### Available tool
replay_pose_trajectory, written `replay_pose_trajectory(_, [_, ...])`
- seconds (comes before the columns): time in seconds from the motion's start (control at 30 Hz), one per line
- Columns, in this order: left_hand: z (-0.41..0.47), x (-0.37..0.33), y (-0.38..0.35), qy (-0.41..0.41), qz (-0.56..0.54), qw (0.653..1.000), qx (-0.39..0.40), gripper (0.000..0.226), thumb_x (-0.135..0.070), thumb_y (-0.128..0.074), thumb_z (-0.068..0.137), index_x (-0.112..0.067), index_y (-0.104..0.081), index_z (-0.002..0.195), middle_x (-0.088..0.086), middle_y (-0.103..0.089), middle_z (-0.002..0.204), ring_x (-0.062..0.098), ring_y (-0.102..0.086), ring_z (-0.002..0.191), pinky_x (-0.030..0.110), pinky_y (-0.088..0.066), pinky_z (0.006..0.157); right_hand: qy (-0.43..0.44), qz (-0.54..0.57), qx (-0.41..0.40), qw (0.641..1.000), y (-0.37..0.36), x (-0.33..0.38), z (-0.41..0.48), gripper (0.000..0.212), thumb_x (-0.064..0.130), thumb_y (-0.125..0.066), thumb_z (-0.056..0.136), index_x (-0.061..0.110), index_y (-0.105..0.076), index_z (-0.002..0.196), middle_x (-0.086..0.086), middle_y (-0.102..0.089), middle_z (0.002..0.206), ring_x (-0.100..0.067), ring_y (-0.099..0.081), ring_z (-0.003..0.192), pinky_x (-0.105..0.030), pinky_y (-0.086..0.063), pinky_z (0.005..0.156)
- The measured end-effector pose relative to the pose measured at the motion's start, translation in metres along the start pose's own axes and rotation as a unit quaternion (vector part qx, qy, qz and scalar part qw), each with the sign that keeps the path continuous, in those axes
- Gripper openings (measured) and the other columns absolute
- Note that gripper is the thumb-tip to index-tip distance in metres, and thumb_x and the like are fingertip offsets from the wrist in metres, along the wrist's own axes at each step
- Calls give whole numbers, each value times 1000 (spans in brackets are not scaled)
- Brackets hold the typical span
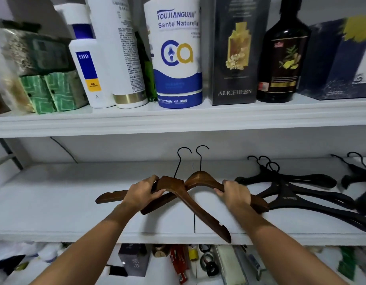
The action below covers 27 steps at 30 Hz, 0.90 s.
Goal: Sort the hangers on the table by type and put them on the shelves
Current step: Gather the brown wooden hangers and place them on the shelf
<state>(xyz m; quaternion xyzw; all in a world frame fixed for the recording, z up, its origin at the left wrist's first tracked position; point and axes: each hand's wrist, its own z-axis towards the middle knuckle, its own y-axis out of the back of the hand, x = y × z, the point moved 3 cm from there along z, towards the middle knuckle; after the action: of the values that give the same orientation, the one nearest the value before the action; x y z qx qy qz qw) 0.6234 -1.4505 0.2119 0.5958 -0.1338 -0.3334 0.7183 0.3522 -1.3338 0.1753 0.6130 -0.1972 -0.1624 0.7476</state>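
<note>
Two brown wooden hangers with black wire hooks overlap above the middle white shelf [75,202]. My left hand [143,192] grips the left hanger [171,185] near its neck. My right hand [235,194] grips the right hanger [202,178] on its right arm. The left hanger's right arm slants down past the shelf's front edge. To the right on the same shelf lie several black hangers [297,188] in a pile, hooks pointing to the back wall.
The upper shelf [178,118] carries white bottles, a blue-and-white canister [176,58], a dark box, a black bottle and green packets. More black hangers [359,177] lie at the far right. Below the shelf, small boxes and tape rolls crowd a lower level.
</note>
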Motion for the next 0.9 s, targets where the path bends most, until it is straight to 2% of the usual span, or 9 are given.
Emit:
replay_pose_trajectory(0.17, [27,43,-12,-10,2,1000,20,46,-55,-51,89,-21,-48,120,-2,-67,103,17,-64,88,25,-40,67,-5,16,24,1000,-29,37,35,39,54,-47,93,19,-61,102,-2,-67,92,-22,-65,87,-30,-45,68])
replay_pose_trajectory(0.53, [46,99,-34,-10,-20,1000,18,50,-55,-56,85,-19,-52,119,-2,-69,93,19,-67,83,24,-38,64,10,22,52,998,-71,73,62,40,54,-44,95,17,-59,103,-2,-66,97,-21,-63,92,-29,-42,73])
replay_pose_trajectory(0.63, [47,101,-36,-5,-29,999,20,48,-55,-56,85,-20,-52,118,-3,-69,94,19,-66,84,25,-39,65,24,-29,49,998,-78,78,66,38,45,-43,98,14,-56,115,-7,-61,112,-24,-56,106,-32,-42,86])
replay_pose_trajectory(0.7, [47,102,-36,0,-29,999,23,48,-55,-55,85,-20,-51,118,-3,-69,94,19,-66,85,25,-38,65,27,-61,46,997,-80,79,68,29,28,-51,96,12,-53,121,-9,-55,119,-25,-51,112,-33,-42,91])
replay_pose_trajectory(0.77, [46,101,-37,1,-26,999,28,47,-55,-55,86,-21,-51,118,-2,-68,94,19,-65,86,25,-38,66,34,-80,52,995,-80,80,69,32,11,-56,89,12,-51,121,-8,-54,119,-26,-50,113,-34,-41,92])
replay_pose_trajectory(0.9, [45,93,-42,1,-14,999,31,47,-54,-56,86,-20,-50,119,0,-69,98,21,-66,89,25,-39,67,41,-69,47,996,-77,76,64,26,11,-49,93,13,-53,118,-7,-56,116,-25,-52,110,-34,-40,91])
